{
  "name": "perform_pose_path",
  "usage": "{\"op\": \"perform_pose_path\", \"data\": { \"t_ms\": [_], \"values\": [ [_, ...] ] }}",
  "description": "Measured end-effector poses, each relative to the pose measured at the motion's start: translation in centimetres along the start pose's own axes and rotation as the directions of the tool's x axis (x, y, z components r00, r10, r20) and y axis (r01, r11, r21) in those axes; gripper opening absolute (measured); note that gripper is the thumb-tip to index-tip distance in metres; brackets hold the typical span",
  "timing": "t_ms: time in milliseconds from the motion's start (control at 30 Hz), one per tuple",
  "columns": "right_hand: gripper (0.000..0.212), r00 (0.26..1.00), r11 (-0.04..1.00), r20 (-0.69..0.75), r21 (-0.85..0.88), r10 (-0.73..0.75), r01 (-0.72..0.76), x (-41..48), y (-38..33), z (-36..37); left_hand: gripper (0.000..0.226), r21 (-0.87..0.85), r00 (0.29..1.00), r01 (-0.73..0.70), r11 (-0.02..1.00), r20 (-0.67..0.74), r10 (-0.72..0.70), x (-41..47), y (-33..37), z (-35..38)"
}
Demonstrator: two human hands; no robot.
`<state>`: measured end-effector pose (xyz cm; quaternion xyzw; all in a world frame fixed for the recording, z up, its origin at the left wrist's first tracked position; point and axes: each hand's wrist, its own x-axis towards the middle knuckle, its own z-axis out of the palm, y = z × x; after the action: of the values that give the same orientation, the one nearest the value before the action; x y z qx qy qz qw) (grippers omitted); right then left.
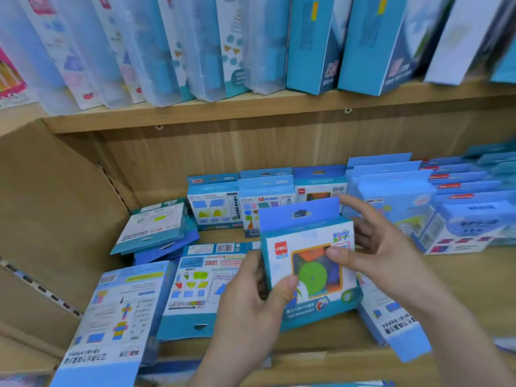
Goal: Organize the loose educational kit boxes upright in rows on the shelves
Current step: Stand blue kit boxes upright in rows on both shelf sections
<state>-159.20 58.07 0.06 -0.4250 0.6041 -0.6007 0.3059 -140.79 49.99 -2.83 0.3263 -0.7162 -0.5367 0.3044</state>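
Wooden shelving fills the view: an upper shelf (251, 110) carries tall blue and clear packs (312, 46) leaning in a row, and the lower shelf (469, 280) holds the smaller kit boxes. Both hands are on one blue-and-white kit box (315, 275), which is held upright with its hang tab on top, slightly tilted, above the front middle of the lower shelf. The left hand (251, 308) grips its lower left corner, thumb pressed on the front face and fingers curled behind. The right hand (374, 247) grips the right edge, thumb on the printed window and fingers wrapped behind the box. Behind it, against the back panel, a short row of upright boxes (215, 202) stands face forward. To the right, packed rows of boxes (405, 196) also stand upright. Loose ones lie flat with their backs up: a small stack (153, 227) at the left rear, a large box (120, 311) at the left front, a middle box (201, 283) just beside it and partly under the left hand, and a fourth box (391, 317) under the right forearm.
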Motion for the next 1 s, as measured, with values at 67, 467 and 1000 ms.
{"op": "perform_pose_path", "data": {
  "t_ms": [67, 467, 1000],
  "values": [
    [0.083, 0.999, 0.991, 0.003, -0.125, -0.035, 0.036, -0.2, -0.6, -1.2, 0.041, 0.104, 0.999, -0.051, 0.993, 0.002, 0.051, 0.4, 0.0, 0.4],
    [0.046, 0.964, 0.356, 0.226, -0.897, -0.143, 0.263, 6.1, -7.0, -6.8, 0.023, 0.272, 0.970, -0.237, 0.933, 0.116, 0.213, 9.4, 4.3, 4.7],
    [0.052, 0.972, -0.010, 0.231, -0.973, -0.044, 0.230, 13.6, 0.1, -3.9, 0.074, 0.885, 0.988, -0.128, 0.448, 0.074, 0.135, 17.0, 2.2, -3.3]
  ]
}}
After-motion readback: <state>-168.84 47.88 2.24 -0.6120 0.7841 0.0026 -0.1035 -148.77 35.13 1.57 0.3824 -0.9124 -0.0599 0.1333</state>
